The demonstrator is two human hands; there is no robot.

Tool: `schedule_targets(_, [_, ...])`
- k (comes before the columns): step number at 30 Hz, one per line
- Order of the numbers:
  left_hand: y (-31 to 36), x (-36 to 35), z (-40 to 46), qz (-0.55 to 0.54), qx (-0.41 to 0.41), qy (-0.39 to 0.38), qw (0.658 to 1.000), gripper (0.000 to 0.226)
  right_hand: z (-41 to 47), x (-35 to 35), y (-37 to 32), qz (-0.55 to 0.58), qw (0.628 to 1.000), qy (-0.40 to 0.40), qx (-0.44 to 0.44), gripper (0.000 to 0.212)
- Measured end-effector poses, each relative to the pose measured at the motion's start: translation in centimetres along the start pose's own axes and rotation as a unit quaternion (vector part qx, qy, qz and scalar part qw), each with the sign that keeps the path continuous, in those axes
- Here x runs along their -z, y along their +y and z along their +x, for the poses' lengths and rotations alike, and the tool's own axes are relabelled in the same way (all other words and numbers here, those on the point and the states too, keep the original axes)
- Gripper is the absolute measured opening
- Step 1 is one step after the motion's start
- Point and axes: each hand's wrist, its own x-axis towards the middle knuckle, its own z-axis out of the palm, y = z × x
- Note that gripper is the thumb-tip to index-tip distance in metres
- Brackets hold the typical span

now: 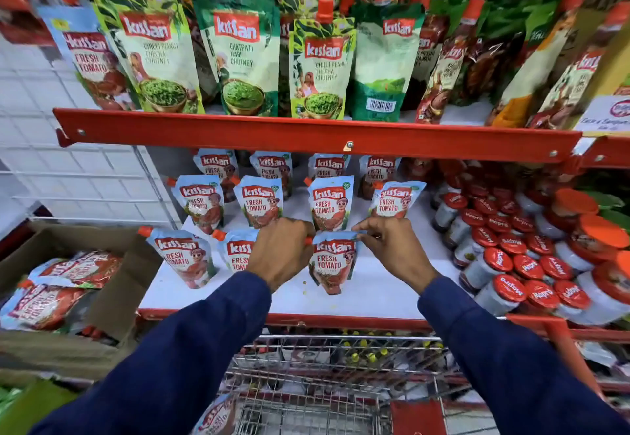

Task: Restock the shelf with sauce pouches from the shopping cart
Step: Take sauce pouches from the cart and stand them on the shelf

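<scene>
A Kissan Fresh Tomato pouch (332, 264) stands upright near the front of the white lower shelf (375, 291). My left hand (281, 250) grips its top left corner at the orange cap. My right hand (392, 247) pinches its top right corner. Several matching tomato pouches (260, 204) stand in rows behind and to the left. The wire shopping cart (334, 366) is below the shelf, with another tomato pouch (216, 414) lying in it.
A cardboard box (112, 298) at the left holds more tomato pouches. Red-lidded Mapro jars (511, 264) fill the shelf's right side. The upper red shelf (306, 134) carries green chutney pouches. A white wire grid panel stands at the far left.
</scene>
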Motion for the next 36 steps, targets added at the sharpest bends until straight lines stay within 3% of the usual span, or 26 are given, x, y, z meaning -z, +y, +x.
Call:
schedule_targets(26, [-0.6,-1.7,1.5,-0.016,0.009,-0.07,0.997,0.015,1.0,-2.0,1.8,-0.018,0.997,-0.001,-0.074,0.013])
schedule_targets(36, [-0.4,-1.5,1.1,-0.041,0.024,-0.076,0.996,0.04,0.8,-2.3,1.4,-0.022,0.995,-0.004,-0.1,0.029])
